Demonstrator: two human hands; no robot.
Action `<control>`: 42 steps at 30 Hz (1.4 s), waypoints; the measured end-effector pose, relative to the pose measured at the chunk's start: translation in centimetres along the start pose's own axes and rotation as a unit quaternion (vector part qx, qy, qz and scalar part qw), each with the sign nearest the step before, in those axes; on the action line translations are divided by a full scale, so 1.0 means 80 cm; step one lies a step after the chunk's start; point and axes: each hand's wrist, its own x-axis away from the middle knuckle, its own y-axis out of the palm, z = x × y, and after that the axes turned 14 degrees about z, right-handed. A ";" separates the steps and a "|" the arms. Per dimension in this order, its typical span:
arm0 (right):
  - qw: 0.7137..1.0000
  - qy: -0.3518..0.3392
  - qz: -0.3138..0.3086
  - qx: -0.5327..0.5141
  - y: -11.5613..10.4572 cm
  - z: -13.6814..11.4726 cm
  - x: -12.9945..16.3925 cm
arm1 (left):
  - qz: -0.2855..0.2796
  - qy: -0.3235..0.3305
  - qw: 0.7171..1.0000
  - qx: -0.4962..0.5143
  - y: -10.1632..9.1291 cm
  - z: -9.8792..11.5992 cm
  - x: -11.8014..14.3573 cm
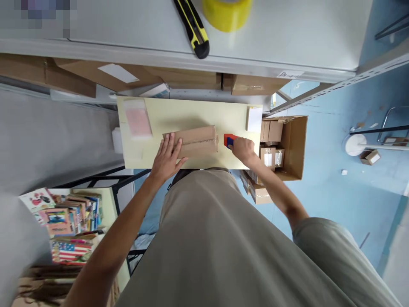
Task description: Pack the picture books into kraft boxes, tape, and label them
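Observation:
A long, narrow cardboard box (200,140) lies on the pale yellow tabletop (179,111), with a seam running lengthwise along its upper side. My left hand (168,157) rests on the box's left end, its fingers stretched out flat over the cardboard. To the right of the box, my right hand (243,150) is closed around a red-and-blue hand tool (229,140), whose exact kind I cannot make out. The tool points toward the box's right end, with a gap between them.
A pink-and-white paper pad (138,119) and a white stack (254,119) lie on the table. An open carton (294,147) of small boxes stands right. On the shelf above are a utility knife (193,27) and yellow tape (227,15). Books (75,215) fill the lower left.

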 end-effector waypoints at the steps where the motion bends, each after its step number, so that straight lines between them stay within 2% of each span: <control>1: 0.999 0.041 0.033 -0.003 0.002 0.000 0.009 | 0.003 0.004 1.000 0.000 -0.001 0.002 0.000; 4: 0.987 0.122 0.101 -0.030 0.001 -0.005 0.036 | 0.014 0.023 1.000 0.001 -0.005 0.010 -0.002; 8: 0.973 0.177 0.142 -0.053 -0.027 -0.031 0.068 | 0.038 0.060 0.997 0.025 -0.019 0.022 -0.019; 12: 0.962 0.181 0.197 -0.056 -0.075 -0.074 0.089 | 0.086 0.123 0.987 0.058 -0.051 0.048 -0.055; 15: 0.956 0.151 0.243 -0.059 -0.114 -0.114 0.091 | 0.139 0.187 0.969 0.083 -0.084 0.073 -0.083; 19: 0.954 0.060 0.288 -0.056 -0.167 -0.174 0.074 | 0.202 0.225 0.949 0.093 -0.124 0.092 -0.123; 24: 0.930 -0.026 0.367 0.000 -0.239 -0.242 0.026 | 0.280 0.191 0.936 0.094 -0.163 0.085 -0.171; 27: 0.914 -0.052 0.401 0.014 -0.273 -0.267 -0.014 | 0.295 0.154 0.939 0.093 -0.178 0.073 -0.179; 30: 0.908 -0.079 0.410 0.029 -0.290 -0.278 -0.053 | 0.296 0.126 0.942 0.098 -0.173 0.060 -0.167; 33: 0.902 -0.107 0.416 0.043 -0.288 -0.277 -0.074 | 0.282 0.080 0.950 0.111 -0.144 0.041 -0.140; 36: 0.882 -0.115 0.456 0.038 -0.265 -0.263 -0.066 | 0.255 -0.002 0.958 0.131 -0.102 0.016 -0.101; 39: 0.866 -0.082 0.494 -0.011 -0.208 -0.229 -0.036 | 0.219 -0.114 0.959 0.139 -0.061 -0.009 -0.048; 42: 0.878 -0.005 0.469 -0.098 -0.115 -0.181 -0.001 | 0.173 -0.210 0.949 0.157 -0.031 -0.022 0.004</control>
